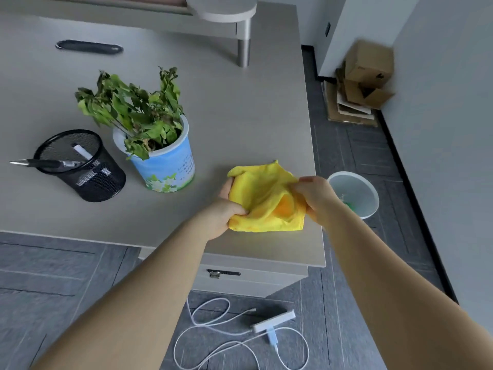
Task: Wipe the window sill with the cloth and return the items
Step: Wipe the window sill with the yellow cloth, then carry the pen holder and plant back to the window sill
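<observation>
A yellow cloth (262, 194) is held crumpled just above the near right corner of the grey desk (240, 108). My left hand (226, 212) grips its left edge and my right hand (317, 198) pinches its right edge. To the left on the desk stands a wilted green plant in a blue flowered pot (162, 161). Further left, a black mesh pen holder (80, 166) leans with a pen (40, 163) sticking out. No window sill is in view.
A grey riser shelf (226, 12) stands at the desk's back. A white waste bin (354, 193) sits on the floor right of the desk, cardboard boxes (365, 76) in the corner. A white power strip with cables (272, 324) lies on the floor below the drawer unit (253, 279).
</observation>
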{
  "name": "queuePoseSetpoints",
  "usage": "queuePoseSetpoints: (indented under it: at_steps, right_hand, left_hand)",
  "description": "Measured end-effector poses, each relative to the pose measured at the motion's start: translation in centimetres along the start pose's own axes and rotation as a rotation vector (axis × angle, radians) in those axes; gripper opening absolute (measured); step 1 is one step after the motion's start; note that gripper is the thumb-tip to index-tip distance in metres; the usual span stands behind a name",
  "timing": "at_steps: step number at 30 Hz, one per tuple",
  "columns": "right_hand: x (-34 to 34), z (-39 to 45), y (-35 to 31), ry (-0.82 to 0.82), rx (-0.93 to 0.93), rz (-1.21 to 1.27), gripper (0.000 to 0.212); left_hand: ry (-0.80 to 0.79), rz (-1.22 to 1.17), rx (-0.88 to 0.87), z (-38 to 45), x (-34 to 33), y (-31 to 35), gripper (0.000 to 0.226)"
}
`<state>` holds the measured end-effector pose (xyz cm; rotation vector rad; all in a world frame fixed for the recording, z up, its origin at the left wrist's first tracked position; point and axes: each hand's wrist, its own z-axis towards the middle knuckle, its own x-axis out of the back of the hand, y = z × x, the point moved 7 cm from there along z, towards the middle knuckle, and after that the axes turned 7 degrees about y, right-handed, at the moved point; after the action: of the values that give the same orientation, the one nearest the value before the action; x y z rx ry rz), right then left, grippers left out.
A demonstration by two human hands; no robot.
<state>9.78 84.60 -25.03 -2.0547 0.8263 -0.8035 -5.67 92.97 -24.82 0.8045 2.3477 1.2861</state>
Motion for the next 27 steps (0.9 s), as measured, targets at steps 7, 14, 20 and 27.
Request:
queuePoseSetpoints:
  at_steps: [7, 14, 20, 27]
  right_hand:
    - [1.8, -1.6, -0.3, 0.117, 0.223, -0.504, 0.048]
    - [-1.4, -6.9, -3.4, 0.008, 0.447, -0.463, 0.04]
    - [-10.1, -11.3, -4.1, -0.175, 0.491, -0.352, 0.054]
    - [-18.0, -11.6, -5.2, -0.126, 0.539, -0.181, 0.092]
  left_hand:
    - [0.166, 0.377, -0.077, -0.7, 0.5, 0.0, 0.078]
    - [0.437, 0.276, -0.157, -5.2, 5.0, 1.4, 0.044]
    - [0.684, 0.203, -0.272, -9.1, 13.0, 1.6, 0.027]
    - [0.955, 0.212, -0.314, -8.2, 22.9, 0.8, 0.061]
